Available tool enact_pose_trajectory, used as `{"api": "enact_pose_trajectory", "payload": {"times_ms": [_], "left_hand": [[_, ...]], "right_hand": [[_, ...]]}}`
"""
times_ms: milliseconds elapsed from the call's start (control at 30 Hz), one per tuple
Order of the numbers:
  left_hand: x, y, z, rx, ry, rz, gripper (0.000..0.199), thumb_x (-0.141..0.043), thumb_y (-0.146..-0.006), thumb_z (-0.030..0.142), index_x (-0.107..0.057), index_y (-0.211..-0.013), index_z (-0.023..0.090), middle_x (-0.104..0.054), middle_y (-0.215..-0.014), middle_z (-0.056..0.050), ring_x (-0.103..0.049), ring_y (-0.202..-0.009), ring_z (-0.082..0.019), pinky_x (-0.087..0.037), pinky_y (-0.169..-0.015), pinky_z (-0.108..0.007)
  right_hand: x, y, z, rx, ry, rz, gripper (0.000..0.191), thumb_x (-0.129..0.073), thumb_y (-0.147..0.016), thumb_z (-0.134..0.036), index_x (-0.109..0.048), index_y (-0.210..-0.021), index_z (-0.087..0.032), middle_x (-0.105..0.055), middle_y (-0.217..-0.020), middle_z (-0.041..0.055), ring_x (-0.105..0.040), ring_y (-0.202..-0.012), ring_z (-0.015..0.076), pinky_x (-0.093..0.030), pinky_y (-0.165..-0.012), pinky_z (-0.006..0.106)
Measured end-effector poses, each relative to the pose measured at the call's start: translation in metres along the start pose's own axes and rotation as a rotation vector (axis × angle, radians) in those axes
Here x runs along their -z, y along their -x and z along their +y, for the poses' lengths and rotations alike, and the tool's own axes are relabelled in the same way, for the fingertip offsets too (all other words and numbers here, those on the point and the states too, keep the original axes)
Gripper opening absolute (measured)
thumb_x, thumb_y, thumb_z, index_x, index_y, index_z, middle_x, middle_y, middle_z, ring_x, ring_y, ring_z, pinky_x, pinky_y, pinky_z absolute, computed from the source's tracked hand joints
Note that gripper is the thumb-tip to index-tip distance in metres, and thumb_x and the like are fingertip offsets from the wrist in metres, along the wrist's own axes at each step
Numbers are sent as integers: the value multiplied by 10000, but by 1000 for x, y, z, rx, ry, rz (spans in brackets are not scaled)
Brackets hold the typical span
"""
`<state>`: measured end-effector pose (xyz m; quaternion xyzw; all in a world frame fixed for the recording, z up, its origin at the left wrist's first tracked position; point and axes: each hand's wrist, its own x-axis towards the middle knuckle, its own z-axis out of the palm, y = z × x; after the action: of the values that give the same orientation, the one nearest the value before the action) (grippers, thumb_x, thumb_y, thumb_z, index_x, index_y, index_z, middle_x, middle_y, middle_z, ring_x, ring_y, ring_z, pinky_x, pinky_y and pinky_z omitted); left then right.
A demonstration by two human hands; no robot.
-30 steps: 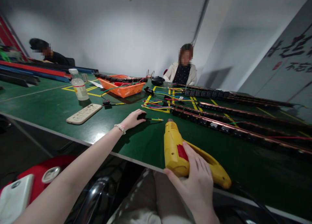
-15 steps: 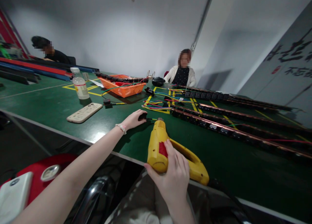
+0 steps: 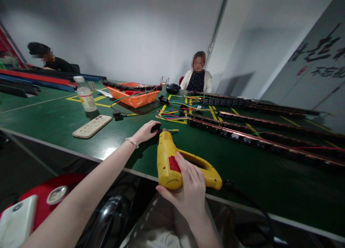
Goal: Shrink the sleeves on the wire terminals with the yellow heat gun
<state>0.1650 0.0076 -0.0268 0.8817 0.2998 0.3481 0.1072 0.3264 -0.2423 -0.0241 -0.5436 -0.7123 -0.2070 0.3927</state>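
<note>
The right hand has its grip closed around the rear of a yellow heat gun, fingers spread beside the red patch on its body and thumb by the back end. The gun sits at the near edge of the green desk, its nozzle directed away from the wearer and its looped handle extending to the right. The left hand reaches across the desk and grasps a small black part between fingers and thumb; a green-and-yellow lead shows to the right of the nozzle. The nozzle tip is just beside the black part, though whether they touch cannot be told. To the left lie a similar black part and a pale phone, with an upright bottle behind the phone. An orange basket stands farther back, and long dark strips with coloured wires extend rightward.
</note>
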Motion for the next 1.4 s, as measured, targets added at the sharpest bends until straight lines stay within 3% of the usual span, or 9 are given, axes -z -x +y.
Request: {"api": "enact_pose_trajectory", "payload": {"times_ms": [200, 533, 733, 967, 1400], "left_hand": [[3, 0, 1, 0, 17, -13, 418, -553, -755, 231, -539, -1170, 175, -591, -1075, -76, -582, -999, -212, -472, -907, -357], [2, 0, -1, -17, -18, -22, 407, -552, -773, 259, -538, -1172, 179, -589, -1104, -73, -580, -1028, -206, -465, -931, -342], [1, 0, -2, -21, -1, -28, 449, -549, -785, 281, -499, -1220, 184, -577, -1147, -77, -579, -1046, -208, -464, -939, -350], [-1, -1, -2, 8, 1, -44, 423, -544, -784, 286, -501, -1195, 197, -575, -1160, -81, -571, -1061, -229, -455, -949, -391], [-3, -3, 1, 11, -10, -49, 412, -551, -775, 286, -508, -1178, 210, -572, -1138, -77, -579, -1039, -232, -466, -926, -389]], "right_hand": [[10, 4, 19, 8, 18, -3, 818, -582, -695, -676, -406, -1298, -152, -563, -1257, 132, -554, -1090, 242, -346, -941, 361], [22, 14, 52, -103, 155, 40, 795, -574, -688, -702, -468, -1249, -147, -595, -1183, 102, -530, -1071, 244, -325, -963, 370], [29, 20, 65, -149, 280, 1, 837, -527, -681, -744, -473, -1255, -138, -543, -1252, 117, -486, -1113, 278, -310, -978, 403], [27, 25, 55, -184, 357, -4, 860, -572, -647, -718, -466, -1253, -116, -554, -1174, 130, -484, -1067, 283, -317, -952, 415], [8, 19, 8, -178, 282, -31, 865, -502, -696, -743, -449, -1267, -96, -538, -1201, 152, -459, -1091, 285, -293, -957, 421]]}}
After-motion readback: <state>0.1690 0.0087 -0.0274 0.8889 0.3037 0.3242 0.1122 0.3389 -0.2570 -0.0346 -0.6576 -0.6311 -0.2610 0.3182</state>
